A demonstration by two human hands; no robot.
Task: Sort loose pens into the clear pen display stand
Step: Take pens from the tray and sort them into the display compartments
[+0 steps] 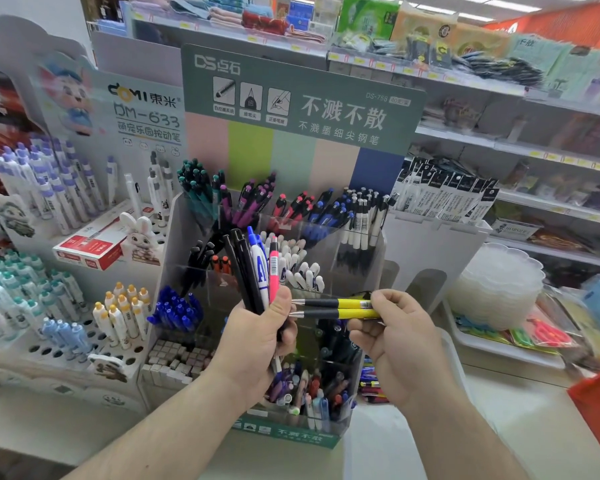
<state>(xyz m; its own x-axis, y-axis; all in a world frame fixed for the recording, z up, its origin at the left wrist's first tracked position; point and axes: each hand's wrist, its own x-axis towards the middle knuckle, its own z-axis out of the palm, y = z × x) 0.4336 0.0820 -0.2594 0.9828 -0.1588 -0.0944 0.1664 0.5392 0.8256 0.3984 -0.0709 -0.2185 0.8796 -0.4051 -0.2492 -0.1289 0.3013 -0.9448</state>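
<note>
Holding two yellow pens (340, 308) side by side, the right hand (392, 344) pinches them at their clicker ends so both lie level, long axis running left to right, metal tips pointing at the left hand (257, 341). That left hand is clenched around a mixed bunch of pens (257, 268) standing upright and fanned: two black, one white with blue print, one pink. The yellow tips sit just beside the left thumb, close to the bunch. Directly behind and below both hands stands the clear pen display stand (347, 244), a tiered acrylic rack with compartments sorted by colour: teal, purple, red, blue and white-barrelled pens across the back row, black, orange and white ones in the middle, mixed pens in the lowest bins under the wrists. No compartment of yellow pens is visible, so their slot cannot be told. The right hand is nearer the right-hand compartments; dropping the pens in would probably mean swinging them from level to upright. A green signboard (302, 98) rises behind the stand, with store shelves (499, 140) beyond
</note>
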